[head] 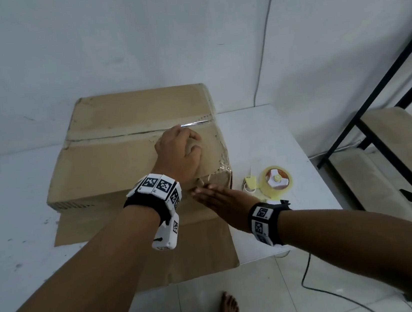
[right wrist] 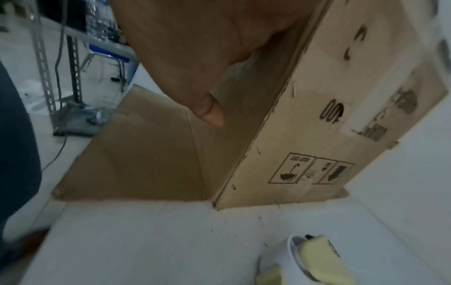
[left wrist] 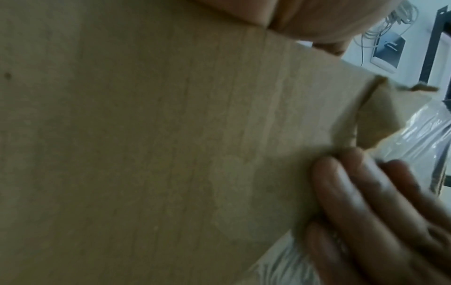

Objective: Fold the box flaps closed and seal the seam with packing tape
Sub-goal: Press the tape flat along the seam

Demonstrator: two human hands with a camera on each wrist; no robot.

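A brown cardboard box (head: 111, 160) stands on the white table (head: 13, 233) with its top flaps folded down. The seam (head: 118, 135) runs across the top, with shiny clear tape (head: 195, 123) on its right end. My left hand (head: 178, 154) rests on the top near the right end, fingers bent, tips by the seam. My right hand (head: 218, 198) lies flat with straight fingers against the box's front right corner. The left wrist view shows those fingers (left wrist: 354, 202) on the front face (left wrist: 146, 135) beside crinkled tape (left wrist: 419, 138). In the right wrist view the thumb (right wrist: 209, 111) touches the cardboard.
A roll of clear tape (head: 277, 180) and a small yellow tool (head: 250, 183) lie on the table right of the box. A flat cardboard sheet (head: 198, 248) extends from under the box over the table's near edge. A black metal frame (head: 377, 112) stands at the right.
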